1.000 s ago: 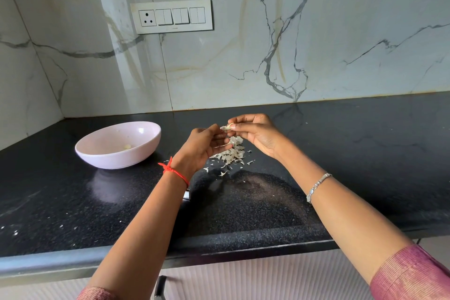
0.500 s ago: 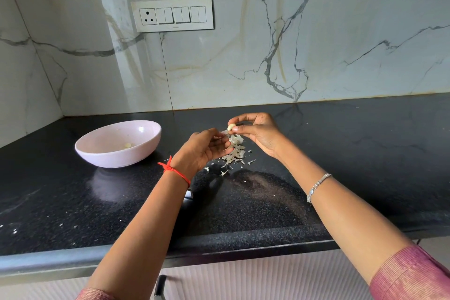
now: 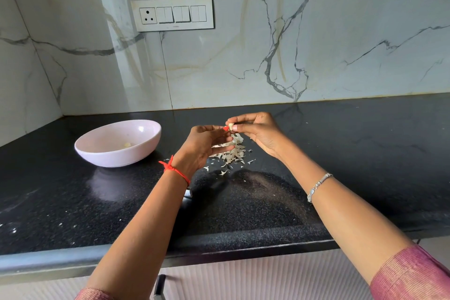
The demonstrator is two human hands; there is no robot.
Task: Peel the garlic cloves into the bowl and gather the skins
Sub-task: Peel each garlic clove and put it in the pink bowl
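R hand (image 3: 258,134): thumb + first two fingertips clamped on one garlic clove (image 3: 230,126), held in the air. L hand (image 3: 207,143) is right beside it, thumbnail against the clove's near side, other fingers curled under. Can't tell if they've got a flap of skin pinched or are just bracing.

Handling, my guess: the clove is tiny, light and firm, but it'll bruise if I squeeze hard. Once bare it goes slick and can pop out of a pinch. Best to hold it by the two ends w/ the R hand and leave the flat sides free for the L nail. The skin is papery, brittle and near weightless. It tears into flakes, so start at the root end and pull along the length.

Directly under my hands is the pile of skins (image 3: 233,151), on the black countertop (image 3: 341,153), approx mid-width and nearer the back edge than the front. A few stray flakes lie just toward the front edge. They'd scatter on a breath, so sweep them flat-handed, no grabbing.

Pale pink bowl (image 3: 109,156) sits toward the back-left corner, well apart from the pile, w/ one peeled clove (image 3: 127,145) inside. This clove goes there next.
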